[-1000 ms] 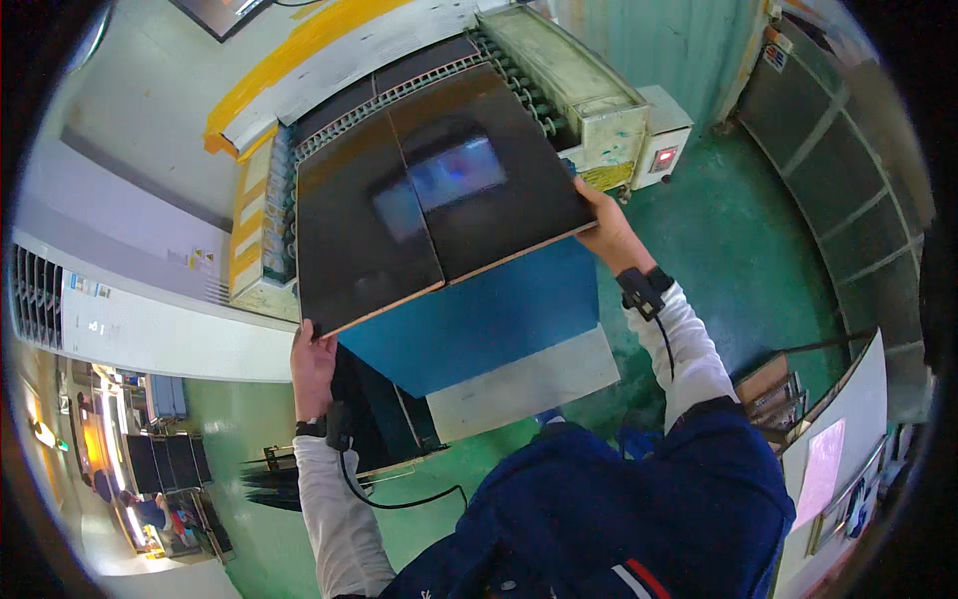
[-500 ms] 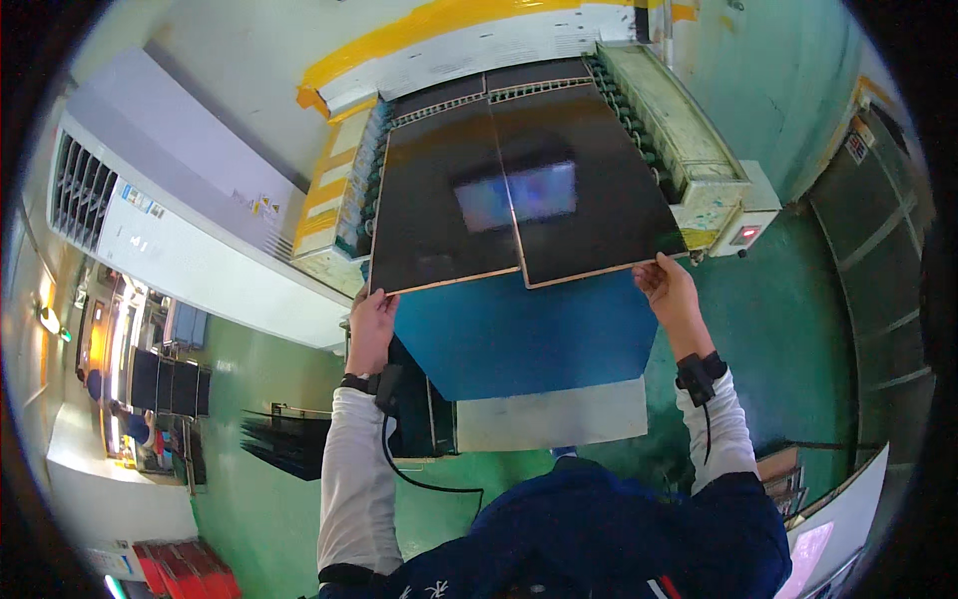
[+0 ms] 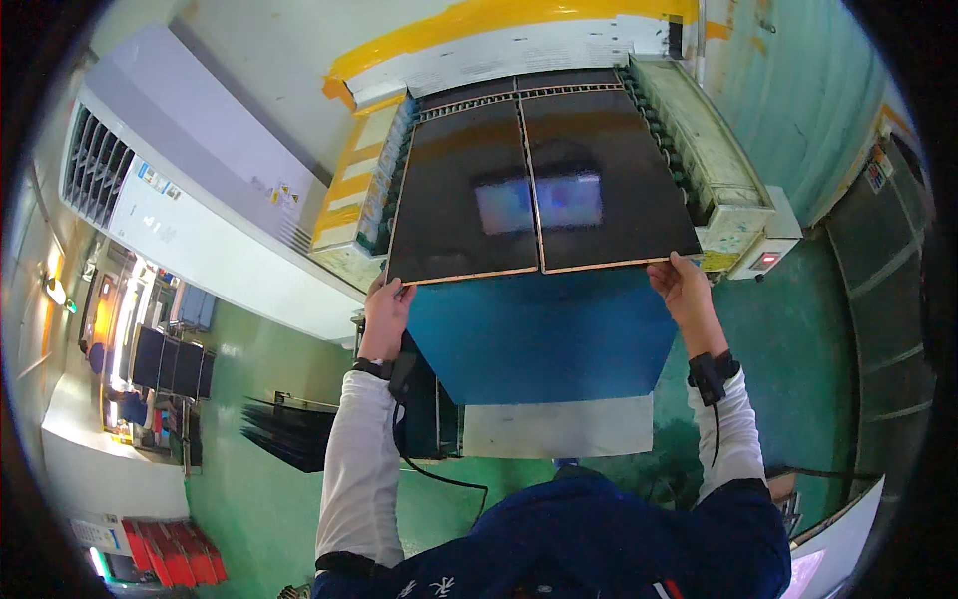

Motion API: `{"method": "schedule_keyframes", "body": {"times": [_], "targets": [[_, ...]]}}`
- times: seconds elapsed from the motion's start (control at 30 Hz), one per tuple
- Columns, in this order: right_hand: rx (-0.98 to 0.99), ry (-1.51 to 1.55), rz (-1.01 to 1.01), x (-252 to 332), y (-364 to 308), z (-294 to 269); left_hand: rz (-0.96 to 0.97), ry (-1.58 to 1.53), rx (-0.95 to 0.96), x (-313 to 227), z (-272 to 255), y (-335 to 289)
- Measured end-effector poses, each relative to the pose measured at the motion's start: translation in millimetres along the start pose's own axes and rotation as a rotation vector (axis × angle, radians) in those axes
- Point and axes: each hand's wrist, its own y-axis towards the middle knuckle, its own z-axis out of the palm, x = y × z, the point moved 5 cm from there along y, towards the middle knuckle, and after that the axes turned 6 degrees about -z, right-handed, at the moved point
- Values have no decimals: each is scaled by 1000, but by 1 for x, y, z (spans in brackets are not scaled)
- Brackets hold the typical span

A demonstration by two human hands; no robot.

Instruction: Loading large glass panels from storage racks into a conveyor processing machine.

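Two dark glossy panels with copper-coloured edges lie side by side on a roller conveyor [image 3: 661, 148], a narrow seam between them. At the near outer corner of the left panel [image 3: 454, 225], my left hand [image 3: 386, 314] pinches the edge with thumb and fingers. My right hand [image 3: 688, 299] grips the near right corner of the right panel [image 3: 624, 230] in the same way. The near edges of both panels lie almost in line. A bright reflection shows across their surfaces. Both wrists wear black bands with small devices.
Below the panels' near edges is a blue board [image 3: 544, 344] with a pale sheet [image 3: 559, 427] before it. Pale machine rails flank the rollers; a control box [image 3: 768, 240] is at right. A white air conditioner [image 3: 220, 250] stands left. Dark sheets [image 3: 287, 434] stick out lower left.
The right panel has slid away from me, so its near edge now nearly matches the left panel's. Both hands keep their corners. The whole view has shifted slightly.
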Motion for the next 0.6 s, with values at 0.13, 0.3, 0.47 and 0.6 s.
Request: {"method": "schedule_keyframes", "body": {"times": [0.13,0.3,0.47,0.6], "targets": [[2,-150,51,3,15,4,48,-13,50,-5,2,10],[15,-412,97,6,22,2,119,-49,113,-6,6,11],[-17,-477,62,5,9,14,96,-114,-7,-2,-11,18],[84,-630,-126,8,0,48,415,817,60,-17,-5,6]]}}
